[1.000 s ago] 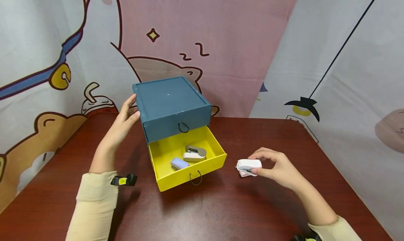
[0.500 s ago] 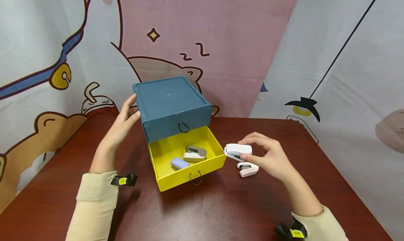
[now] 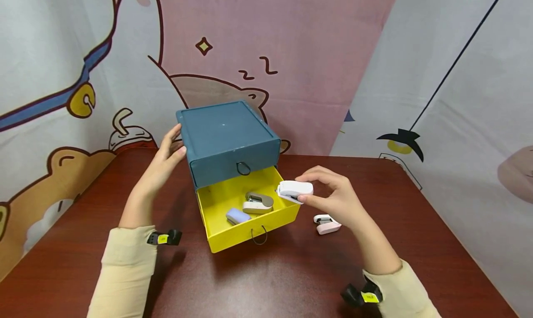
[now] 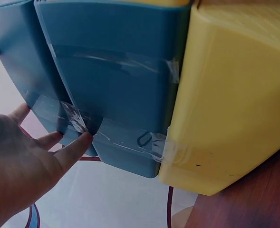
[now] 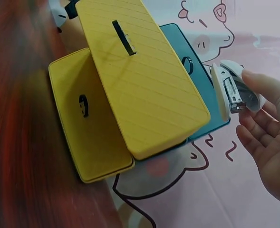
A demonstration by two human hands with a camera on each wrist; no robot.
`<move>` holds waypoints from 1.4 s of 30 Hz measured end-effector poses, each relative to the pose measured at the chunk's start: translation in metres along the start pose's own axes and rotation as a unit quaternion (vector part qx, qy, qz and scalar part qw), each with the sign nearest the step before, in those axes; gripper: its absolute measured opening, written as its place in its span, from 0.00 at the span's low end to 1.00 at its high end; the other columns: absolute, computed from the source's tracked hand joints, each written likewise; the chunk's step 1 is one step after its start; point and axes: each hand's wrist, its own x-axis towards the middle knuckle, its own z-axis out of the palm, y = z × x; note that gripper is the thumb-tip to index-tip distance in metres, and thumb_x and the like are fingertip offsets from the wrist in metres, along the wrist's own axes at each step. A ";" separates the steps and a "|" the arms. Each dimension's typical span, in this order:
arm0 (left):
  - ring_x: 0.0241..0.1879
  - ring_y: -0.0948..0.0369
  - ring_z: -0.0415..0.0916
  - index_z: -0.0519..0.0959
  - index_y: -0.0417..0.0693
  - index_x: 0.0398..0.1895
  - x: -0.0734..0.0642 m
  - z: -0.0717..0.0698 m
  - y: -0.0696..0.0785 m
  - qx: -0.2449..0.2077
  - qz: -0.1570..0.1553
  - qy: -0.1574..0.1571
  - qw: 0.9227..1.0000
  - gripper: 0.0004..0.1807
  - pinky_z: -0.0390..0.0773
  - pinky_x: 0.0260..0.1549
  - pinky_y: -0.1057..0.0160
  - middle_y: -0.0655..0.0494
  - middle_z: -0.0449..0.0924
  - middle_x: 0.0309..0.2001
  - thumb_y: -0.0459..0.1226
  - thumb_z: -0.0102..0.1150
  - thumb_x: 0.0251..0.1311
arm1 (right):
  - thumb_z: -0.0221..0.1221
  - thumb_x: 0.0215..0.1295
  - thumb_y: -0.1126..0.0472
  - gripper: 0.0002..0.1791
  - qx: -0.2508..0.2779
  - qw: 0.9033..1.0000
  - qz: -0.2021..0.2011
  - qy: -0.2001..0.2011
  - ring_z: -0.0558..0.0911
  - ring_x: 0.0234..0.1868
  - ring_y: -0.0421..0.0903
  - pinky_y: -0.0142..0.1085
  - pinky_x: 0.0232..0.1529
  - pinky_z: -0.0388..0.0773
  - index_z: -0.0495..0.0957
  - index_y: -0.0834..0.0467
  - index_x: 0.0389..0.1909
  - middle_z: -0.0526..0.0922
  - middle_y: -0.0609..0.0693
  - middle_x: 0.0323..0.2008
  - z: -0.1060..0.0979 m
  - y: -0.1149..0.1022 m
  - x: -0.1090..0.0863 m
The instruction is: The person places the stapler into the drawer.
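Note:
My right hand [image 3: 333, 195] pinches a small white stapler [image 3: 294, 189] between thumb and fingers, overlapping the right rim of the pulled-out yellow drawer [image 3: 225, 239] in the head view. The right wrist view shows the stapler [image 5: 221, 92] side-on, its metal magazine visible. Inside that drawer lie a grey-and-white stapler [image 3: 258, 208] and a small rounded lavender item [image 3: 238, 216]. My left hand [image 3: 160, 165] rests against the left side of the blue drawer cabinet [image 3: 229, 128], fingers spread; the left wrist view has its fingertips on the blue wall [image 4: 116, 90].
A pink-and-white stapler [image 3: 327, 225] lies on the brown table [image 3: 266, 285], right of the drawer. Another yellow drawer front [image 5: 90, 118] sits beneath the pulled-out one. Clear tape [image 4: 125, 64] crosses the cabinet's side. A printed cloth [image 3: 316, 68] hangs behind.
My right hand has lifted the white stapler and carried it left to the drawer's right rim, uncovering the pink-and-white stapler. The left hand stays at the cabinet.

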 end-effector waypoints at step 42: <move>0.69 0.46 0.46 0.39 0.55 0.77 0.001 0.000 -0.003 0.013 0.005 0.006 1.000 0.36 0.52 0.62 0.42 0.48 0.40 0.74 0.40 0.42 0.73 | 0.70 0.54 0.61 0.17 0.026 0.976 0.061 -0.206 0.76 0.48 0.46 0.53 0.45 0.74 0.85 0.57 0.46 0.82 0.44 0.44 0.042 0.023 0.038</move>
